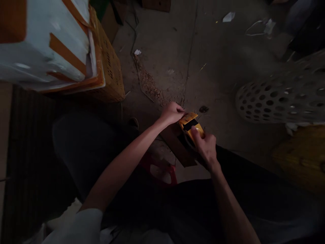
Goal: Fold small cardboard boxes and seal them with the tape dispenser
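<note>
I count two bare hands, one left hand (171, 113) and one right hand (207, 145), and between them one yellow, box-shaped object with a black inside (200, 128). Near them I make out one flat brown strip (180, 149) and one red plastic piece with an opening (173, 173). On the left I get one white box (38, 61) with at least three orange-brown tape strips (67, 54), and one orange-yellow slotted crate (109, 59). On the right, one pale basket with round holes (276, 118) and one dull yellow bundle (299, 156). Farther off I tally three white scraps (229, 17) on the floor; the brown crumbs (149, 83) are too many for me to count.
</note>
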Tool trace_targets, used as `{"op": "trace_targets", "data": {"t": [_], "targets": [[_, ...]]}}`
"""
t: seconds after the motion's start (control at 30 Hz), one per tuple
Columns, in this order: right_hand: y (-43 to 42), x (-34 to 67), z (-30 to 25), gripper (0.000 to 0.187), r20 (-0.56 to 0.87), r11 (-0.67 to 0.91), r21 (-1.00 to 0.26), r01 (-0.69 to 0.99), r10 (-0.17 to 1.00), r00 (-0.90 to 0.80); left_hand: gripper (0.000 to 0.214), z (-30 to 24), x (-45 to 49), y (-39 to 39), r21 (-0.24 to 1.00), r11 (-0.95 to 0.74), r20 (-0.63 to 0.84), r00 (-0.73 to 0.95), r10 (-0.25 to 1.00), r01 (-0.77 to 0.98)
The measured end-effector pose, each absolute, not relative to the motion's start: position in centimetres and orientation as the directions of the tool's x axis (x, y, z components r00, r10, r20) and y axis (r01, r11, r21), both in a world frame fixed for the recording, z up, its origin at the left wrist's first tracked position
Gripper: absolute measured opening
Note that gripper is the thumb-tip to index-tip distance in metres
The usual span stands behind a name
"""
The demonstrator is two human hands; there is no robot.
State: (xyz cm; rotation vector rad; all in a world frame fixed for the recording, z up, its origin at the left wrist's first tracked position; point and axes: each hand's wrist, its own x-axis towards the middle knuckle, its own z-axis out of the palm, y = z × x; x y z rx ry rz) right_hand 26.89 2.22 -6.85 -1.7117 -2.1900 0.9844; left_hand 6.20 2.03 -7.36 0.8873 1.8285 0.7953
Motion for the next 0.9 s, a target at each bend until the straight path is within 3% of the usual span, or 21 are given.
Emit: {"op": "trace_targets", "data": {"t": [0.17,0.33,0.5,0.9], "targets": [[3.6,26.6,-2.1,0.071,-0.158,0.401,-0.437,0.805,0.847,-0.508,0.01,-0.8,5.7,2.3,0.889,0.35,-0.233,-0.366,0.901,0.295],[5.2,26.5,0.8,0.041,-0.018,0.559,-0.392,0.731,0.789,-0.614,0.013,2.8,4.9,1.4,0.926,0.195,-0.067,-0.369,0.927,0.322],[4.8,25.1,1.1,0.038,-0.029,0.567,-0.396,0.723,0.779,-0.627,0.013,1.7,3.5,1.4,0.949,0.179,-0.023,-0.511,0.86,0.259],[5.0,22.0,1.9,0.046,-0.052,0.6,-0.396,0.695,0.741,-0.669,0.011,-0.1,0.1,2.3,0.931,0.195,0.019,-0.574,0.818,0.309]]}}
